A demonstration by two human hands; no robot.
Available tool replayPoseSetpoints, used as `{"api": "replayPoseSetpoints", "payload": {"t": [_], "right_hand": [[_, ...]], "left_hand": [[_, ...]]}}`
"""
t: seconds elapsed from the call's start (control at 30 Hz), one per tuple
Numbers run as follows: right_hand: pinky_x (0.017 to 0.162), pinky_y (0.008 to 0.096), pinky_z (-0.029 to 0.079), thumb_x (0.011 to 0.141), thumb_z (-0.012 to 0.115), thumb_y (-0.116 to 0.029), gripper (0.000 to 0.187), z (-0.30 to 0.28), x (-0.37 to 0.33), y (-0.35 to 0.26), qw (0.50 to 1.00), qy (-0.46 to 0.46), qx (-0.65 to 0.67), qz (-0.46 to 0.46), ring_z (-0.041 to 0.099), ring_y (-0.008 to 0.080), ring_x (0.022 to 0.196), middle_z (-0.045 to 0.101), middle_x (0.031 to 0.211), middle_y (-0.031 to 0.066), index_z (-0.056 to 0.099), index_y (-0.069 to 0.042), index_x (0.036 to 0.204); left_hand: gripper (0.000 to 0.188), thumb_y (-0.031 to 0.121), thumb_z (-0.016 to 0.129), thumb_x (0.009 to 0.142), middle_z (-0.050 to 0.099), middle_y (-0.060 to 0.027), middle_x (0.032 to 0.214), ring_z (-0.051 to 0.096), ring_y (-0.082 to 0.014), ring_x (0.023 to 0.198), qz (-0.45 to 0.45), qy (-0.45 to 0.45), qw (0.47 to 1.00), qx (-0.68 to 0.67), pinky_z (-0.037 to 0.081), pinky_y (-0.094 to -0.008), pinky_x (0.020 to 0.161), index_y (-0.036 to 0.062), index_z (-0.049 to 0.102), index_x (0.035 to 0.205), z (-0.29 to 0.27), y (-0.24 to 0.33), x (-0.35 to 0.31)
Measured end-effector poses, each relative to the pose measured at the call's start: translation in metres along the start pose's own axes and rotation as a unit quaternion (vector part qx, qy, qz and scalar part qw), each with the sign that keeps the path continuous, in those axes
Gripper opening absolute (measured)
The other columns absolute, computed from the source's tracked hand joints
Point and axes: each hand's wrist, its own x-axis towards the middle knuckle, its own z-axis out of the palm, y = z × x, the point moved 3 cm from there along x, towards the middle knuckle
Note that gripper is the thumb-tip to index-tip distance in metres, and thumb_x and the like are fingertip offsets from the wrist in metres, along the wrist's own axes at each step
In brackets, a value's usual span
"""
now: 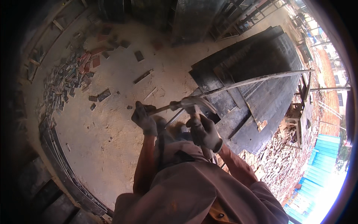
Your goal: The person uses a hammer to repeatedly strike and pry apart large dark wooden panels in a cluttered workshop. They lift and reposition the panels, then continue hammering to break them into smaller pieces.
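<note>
Both hands wear grey work gloves. My right hand (205, 131) is closed round the handle of a claw hammer (192, 101), whose head sits just above the fist with its curved claw reaching right. To the left, my left hand (144, 120) pinches a thin brown strip (161, 109). The strip's far end meets or overlaps the left end of the hammer head; I cannot tell whether they touch. Beyond the hammer a long pale strip (257, 78) stretches right, over the stacked dark panels (261, 100).
Many cut wood pieces (71, 80) lie heaped on the dusty floor (100, 149) at the left. Dark boards (194, 22) stand at the back. Long curved-looking strips (61, 158) run along the left. Wood scraps (274, 156) and blue metal sheeting (317, 160) are at the right.
</note>
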Motion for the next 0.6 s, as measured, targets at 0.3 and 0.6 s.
{"api": "replayPoseSetpoints", "payload": {"t": [0.3, 0.6], "right_hand": [[0.049, 0.0235, 0.04, 0.105, 0.051, -0.041, 0.044, -0.034, -0.005, -0.002, 0.991, 0.038, 0.111, -0.069, 0.05, 0.0064, 0.054, 0.056, 0.066, 0.0003, 0.061, 0.001, 0.097], [0.047, 0.0244, 0.039, 0.103, 0.051, -0.047, 0.05, -0.04, -0.007, 0.004, 0.994, 0.078, 0.067, -0.04, 0.05, 0.0069, 0.051, 0.053, 0.061, -0.0008, 0.064, 0.0, 0.096]], "left_hand": [[0.051, 0.034, 0.055, 0.103, 0.062, -0.0095, 0.058, 0.056, -0.0167, 0.053, 0.001, -0.032, 0.999, -0.019, 0.046, -0.0325, 0.058, -0.0006, 0.061, 0.066, 0.005, 0.005, -0.004], [0.044, 0.031, 0.062, 0.1, 0.06, -0.0063, 0.06, 0.055, -0.015, 0.052, 0.015, -0.021, 0.999, -0.024, 0.045, -0.0331, 0.057, 0.0023, 0.059, 0.066, 0.01, 0.003, -0.003]]}}
